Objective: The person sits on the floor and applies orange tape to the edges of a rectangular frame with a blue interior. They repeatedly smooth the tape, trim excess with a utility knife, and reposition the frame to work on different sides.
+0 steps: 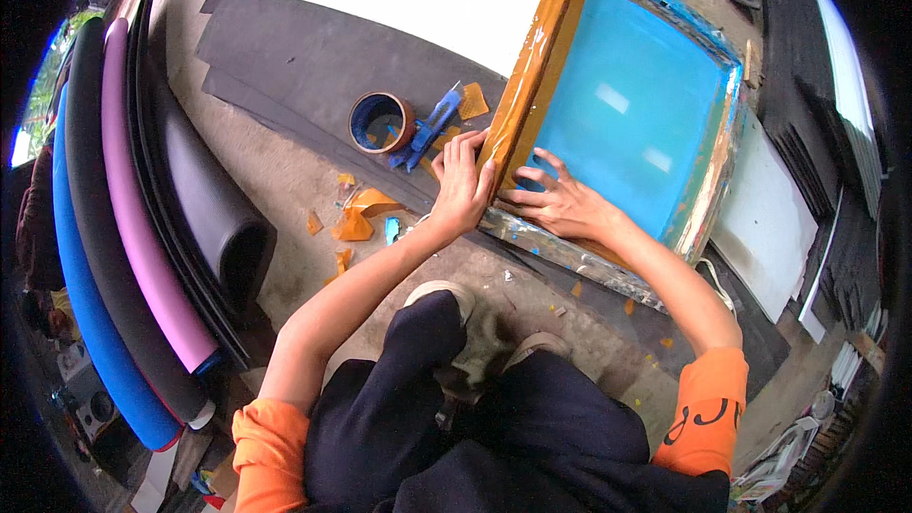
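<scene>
Covering concrete (290, 228), dark sheets (294, 57) underlie the frame (534, 62).

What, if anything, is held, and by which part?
Left grip and right grip touch the framed blue screen at its near-left corner; firm holding cannot be confirmed.

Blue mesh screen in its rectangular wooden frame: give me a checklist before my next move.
1. Left hand at the near-left corner of the rectangular wooden frame: ok, against its outer side.
2. Right hand at that corner: ok, on the inner side.
3. Firm grip by either hand: cannot tell.
4. Round brown-rimmed pot clear of both hands: ok, standing apart to their left.
5. Grey concrete floor free of scraps: not ok, thin orange scraps lie left of the frame.
</scene>
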`<state>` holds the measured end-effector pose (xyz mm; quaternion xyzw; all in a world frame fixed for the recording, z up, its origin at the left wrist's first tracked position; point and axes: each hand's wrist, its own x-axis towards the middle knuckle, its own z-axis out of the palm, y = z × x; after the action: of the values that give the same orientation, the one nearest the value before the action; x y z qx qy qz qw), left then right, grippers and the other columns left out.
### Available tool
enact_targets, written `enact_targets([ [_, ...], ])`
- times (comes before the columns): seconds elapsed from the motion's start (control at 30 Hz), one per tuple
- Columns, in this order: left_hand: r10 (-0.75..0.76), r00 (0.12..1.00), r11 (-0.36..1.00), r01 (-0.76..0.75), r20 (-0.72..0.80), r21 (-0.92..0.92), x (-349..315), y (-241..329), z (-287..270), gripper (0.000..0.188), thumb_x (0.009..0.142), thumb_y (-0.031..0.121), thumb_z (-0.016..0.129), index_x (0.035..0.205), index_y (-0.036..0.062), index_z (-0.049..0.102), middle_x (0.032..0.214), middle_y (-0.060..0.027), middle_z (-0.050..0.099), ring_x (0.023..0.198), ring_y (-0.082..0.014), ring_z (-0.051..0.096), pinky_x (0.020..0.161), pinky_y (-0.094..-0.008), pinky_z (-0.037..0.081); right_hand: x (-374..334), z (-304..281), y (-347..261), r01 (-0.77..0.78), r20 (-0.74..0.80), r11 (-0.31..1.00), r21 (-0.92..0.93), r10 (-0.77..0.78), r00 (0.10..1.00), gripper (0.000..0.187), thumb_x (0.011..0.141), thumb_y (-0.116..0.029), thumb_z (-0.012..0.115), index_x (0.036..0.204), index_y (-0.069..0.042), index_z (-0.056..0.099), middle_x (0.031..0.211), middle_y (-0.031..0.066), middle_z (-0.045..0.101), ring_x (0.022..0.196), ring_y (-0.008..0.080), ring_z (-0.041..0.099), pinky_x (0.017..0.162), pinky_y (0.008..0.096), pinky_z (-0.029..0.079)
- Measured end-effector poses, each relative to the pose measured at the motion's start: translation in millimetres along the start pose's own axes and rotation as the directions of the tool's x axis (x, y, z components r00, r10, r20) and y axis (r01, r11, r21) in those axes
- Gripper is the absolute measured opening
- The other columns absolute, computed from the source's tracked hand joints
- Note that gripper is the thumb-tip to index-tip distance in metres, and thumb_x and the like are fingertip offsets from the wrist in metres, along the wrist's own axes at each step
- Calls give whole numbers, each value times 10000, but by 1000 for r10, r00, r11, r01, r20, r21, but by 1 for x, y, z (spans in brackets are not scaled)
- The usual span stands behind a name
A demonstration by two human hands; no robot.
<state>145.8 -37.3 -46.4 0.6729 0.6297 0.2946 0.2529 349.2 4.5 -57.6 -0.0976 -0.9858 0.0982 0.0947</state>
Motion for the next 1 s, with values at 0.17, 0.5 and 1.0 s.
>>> enact_targets([
  [0.17, 1, 1000, 1000, -1, -2, -12, -1, -5, 0, 383, 906, 206, 432, 1246, 31, 407, 1192, -150, 435, 1141, -283, 397, 971, -438, 232, 1, -2, -4, -51, 20, 998, -26, 52, 998, 360, 740, -225, 584, 1093, -244, 650, 1159, -92, 537, 1228, 167, 348, 1119, 512, 120],
  [0.5, -3, 1000, 1000, 2, -11, -18, 0, -4, 1, 376, 901, 194, 436, 1239, 32, 414, 1184, -142, 439, 1135, -275, 402, 967, -430, 237, -2, 7, 2, -114, -20, 993, -19, 114, 993, 274, 735, -187, 587, 983, -245, 689, 1225, -118, 524, 1240, 141, 354, 1120, 523, 90],
  [1.0, -35, 998, 999, 36, 44, -27, 0, -2, -2, 378, 927, 222, 379, 1248, 23, 397, 1221, -148, 438, 1194, -271, 376, 1006, -413, 211, -10, 3, 6, -321, -208, 946, -57, 303, 930, 432, 742, -326, 677, 1143, -177, 613, 1112, -55, 483, 1044, 190, 371, 1039, 453, 236],
])
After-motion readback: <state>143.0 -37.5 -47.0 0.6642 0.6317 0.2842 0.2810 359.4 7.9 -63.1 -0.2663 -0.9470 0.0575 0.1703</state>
